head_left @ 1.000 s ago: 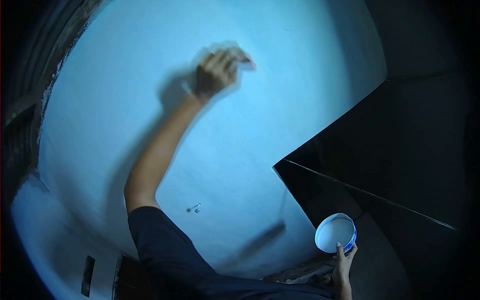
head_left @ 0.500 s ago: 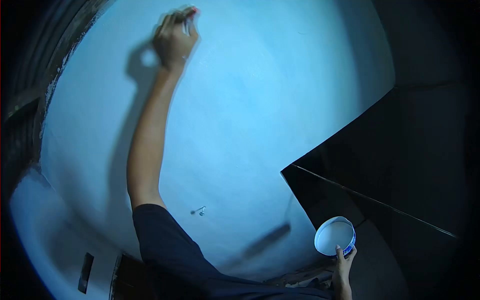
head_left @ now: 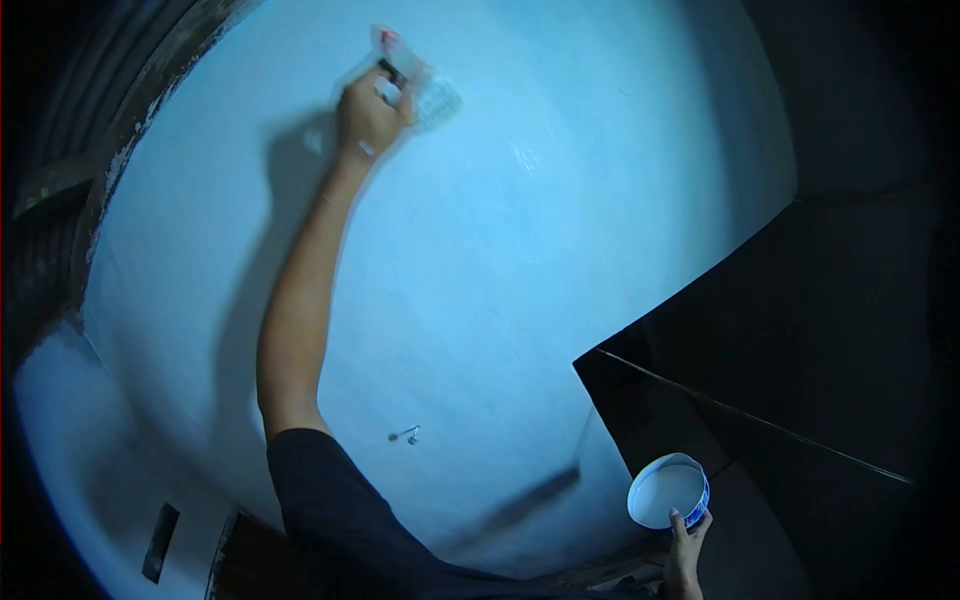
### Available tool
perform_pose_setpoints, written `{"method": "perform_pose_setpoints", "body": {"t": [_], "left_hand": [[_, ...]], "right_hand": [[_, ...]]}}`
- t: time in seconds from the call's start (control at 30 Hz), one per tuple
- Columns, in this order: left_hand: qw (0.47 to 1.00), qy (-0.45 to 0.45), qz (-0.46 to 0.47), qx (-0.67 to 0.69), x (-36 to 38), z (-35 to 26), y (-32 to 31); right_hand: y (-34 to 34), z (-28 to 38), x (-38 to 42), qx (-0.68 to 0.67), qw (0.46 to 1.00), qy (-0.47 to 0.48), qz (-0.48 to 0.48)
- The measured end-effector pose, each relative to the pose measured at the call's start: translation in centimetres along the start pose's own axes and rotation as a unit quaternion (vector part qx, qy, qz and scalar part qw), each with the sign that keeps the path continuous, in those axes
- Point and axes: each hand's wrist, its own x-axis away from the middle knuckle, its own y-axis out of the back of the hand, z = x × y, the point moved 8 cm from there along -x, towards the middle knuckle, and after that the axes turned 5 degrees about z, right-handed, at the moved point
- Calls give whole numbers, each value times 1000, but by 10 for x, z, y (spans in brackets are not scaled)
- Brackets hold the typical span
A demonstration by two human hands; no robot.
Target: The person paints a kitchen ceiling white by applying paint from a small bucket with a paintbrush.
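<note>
High on the pale wall [head_left: 480,260], my left hand [head_left: 375,118] is closed around a blurred paintbrush [head_left: 432,104]. A red handle end sticks out above the fingers, and the broad pale head points to the right, against or very near the wall. At the lower right, my right hand [head_left: 688,540] grips a round bowl [head_left: 668,492] by its edge, thumb at the near rim. White shows inside the bowl, and its outside has a blue pattern. Whether the white is paint or bare bowl is hard to tell.
A small metal hook [head_left: 410,436] juts from the lower wall. Rough trim and dark corrugated sheeting [head_left: 70,240] border the left. A thin pale line [head_left: 750,410] crosses the dark area at right. A dark slot [head_left: 160,543] shows at lower left.
My left hand has moved down and to the right with the paintbrush, whose broad head now shows. The bowl in my right hand sits slightly lower in view.
</note>
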Motion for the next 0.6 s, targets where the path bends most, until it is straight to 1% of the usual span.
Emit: {"method": "perform_pose_setpoints", "body": {"t": [0.03, 0.07, 0.1, 0.13, 0.2, 0.23, 0.27, 0.3, 0.33, 0.37, 0.4, 0.43, 0.47, 0.5, 0.53, 0.6], "left_hand": [[995, -24, -78, -56, -19, -2, 34], [974, -46, -144, -171, -30, -5, 62], [940, -103, -172, -278, -36, -2, 73], [928, -139, -173, -300, -38, -19, 77], [908, -217, -212, -290, -19, -37, 63], [932, -147, -173, -284, -4, -31, 44], [948, -188, -123, -224, 16, -53, 20], [959, -170, -53, -219, 52, -60, -10], [910, -338, 6, -239, 94, -86, -44], [926, -346, 9, -151, 122, -124, -54], [935, -340, 63, -81, 154, -149, -75], [944, -306, 121, 28, 174, -171, -86], [950, -207, 206, 111, 190, -181, -100], [946, -161, 224, 171, 199, -178, -113], [947, -162, 222, 170, 193, -173, -112], [980, -101, 108, 131, 151, -127, -91]], "right_hand": [[-3, 4, 3, -2, 1000, -4, -5], [-3, 6, 5, -6, 1000, -9, -10], [3, 1, 3, 7, 1000, -1, -13], [6, -3, 1, 10, 1000, -2, -13], [9, -9, -2, 20, 1000, -5, -11], [6, -7, -1, 21, 1000, -6, -10], [3, -1, 2, 29, 1000, -5, -10], [-1, 6, 4, 36, 999, -2, -11], [-5, 13, 7, 37, 999, -2, -11], [-9, 18, 9, 13, 1000, -13, -6], [-11, 20, 11, -11, 1000, -24, -1], [-9, 21, 11, -8, 1000, -24, -1], [-8, 19, 10, -5, 1000, -22, 6], [-8, 17, 10, -3, 1000, -20, 13], [-6, 15, 11, -2, 1000, -18, 14], [-7, 12, 9, 17, 1000, -8, 15]]}}
